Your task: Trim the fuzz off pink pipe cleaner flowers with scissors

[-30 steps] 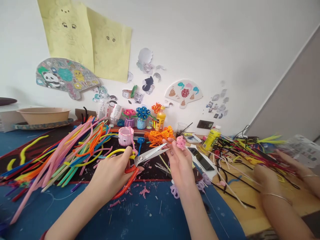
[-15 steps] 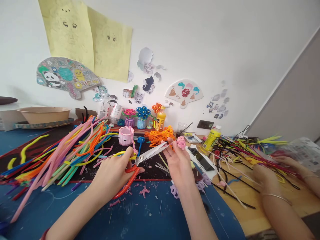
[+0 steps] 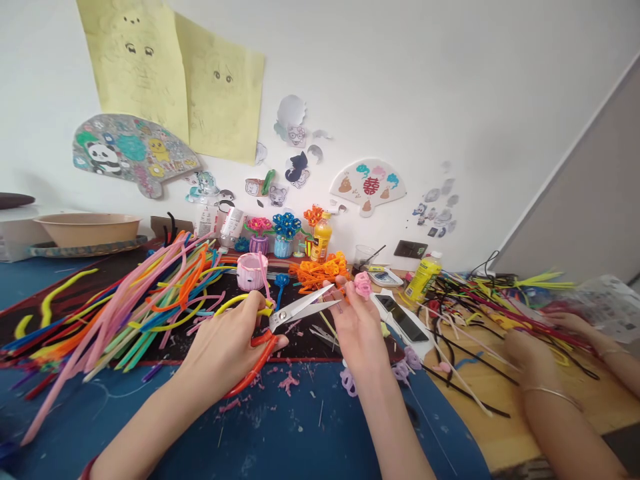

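My left hand [image 3: 227, 343] is closed around the scissors [image 3: 300, 310], its fingers in the yellow and red handles. The blades are spread apart, and their tips reach close to the fingers of my right hand [image 3: 359, 333]. That hand, palm turned up, pinches a small pink flower [image 3: 363, 285] of fuzzy pipe cleaner near its fingertips. Behind the scissors stands a pink striped cup [image 3: 253, 272] with a pink strip at its side. A blue pipe-cleaner flower [image 3: 281, 283] lies to the right of the cup. Pink trimmings [image 3: 289, 383] are scattered below my hands.
Many coloured pipe cleaners [image 3: 150, 293] are heaped on the left. Finished flower pots [image 3: 283, 247] and an orange bottle [image 3: 321, 239] line the wall. At right are a phone [image 3: 404, 319], a yellow bottle [image 3: 424, 279] and a co-worker's hands [image 3: 530, 353] among dark pipe cleaners.
The scissor blades have opened wider. My right hand and the pink flower have stayed nearly in place.
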Tool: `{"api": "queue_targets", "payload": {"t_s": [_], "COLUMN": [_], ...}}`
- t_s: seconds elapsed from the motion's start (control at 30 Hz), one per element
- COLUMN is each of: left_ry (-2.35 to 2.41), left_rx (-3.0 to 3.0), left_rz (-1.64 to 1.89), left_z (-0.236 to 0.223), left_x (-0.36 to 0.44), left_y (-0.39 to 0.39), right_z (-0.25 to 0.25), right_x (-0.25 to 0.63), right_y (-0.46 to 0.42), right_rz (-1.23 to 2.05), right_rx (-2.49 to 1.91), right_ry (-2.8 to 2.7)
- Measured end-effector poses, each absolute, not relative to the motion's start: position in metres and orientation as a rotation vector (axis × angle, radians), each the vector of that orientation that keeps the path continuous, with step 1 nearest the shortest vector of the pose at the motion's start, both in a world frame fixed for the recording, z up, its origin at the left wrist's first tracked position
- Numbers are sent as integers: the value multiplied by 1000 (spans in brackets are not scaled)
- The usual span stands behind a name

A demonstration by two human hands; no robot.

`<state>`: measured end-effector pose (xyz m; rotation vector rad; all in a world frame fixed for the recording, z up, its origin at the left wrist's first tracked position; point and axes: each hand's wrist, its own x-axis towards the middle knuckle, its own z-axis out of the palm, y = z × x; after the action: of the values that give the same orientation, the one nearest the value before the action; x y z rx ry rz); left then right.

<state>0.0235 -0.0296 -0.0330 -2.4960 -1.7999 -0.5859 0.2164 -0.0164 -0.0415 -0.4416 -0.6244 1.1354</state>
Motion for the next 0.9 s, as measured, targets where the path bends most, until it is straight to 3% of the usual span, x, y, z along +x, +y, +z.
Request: {"api": "queue_targets", "payload": {"t_s": [0.9], "left_ry": [-1674], "left_rx": [-2496], "left_rz": [-413], "left_z": [-41], "left_x": [24], "left_y": [-27], "right_z": [-38], "right_x": [211], "right_y": [-20], "right_rz": [1218], "right_rx": [-412], "right_ry": [-626]}}
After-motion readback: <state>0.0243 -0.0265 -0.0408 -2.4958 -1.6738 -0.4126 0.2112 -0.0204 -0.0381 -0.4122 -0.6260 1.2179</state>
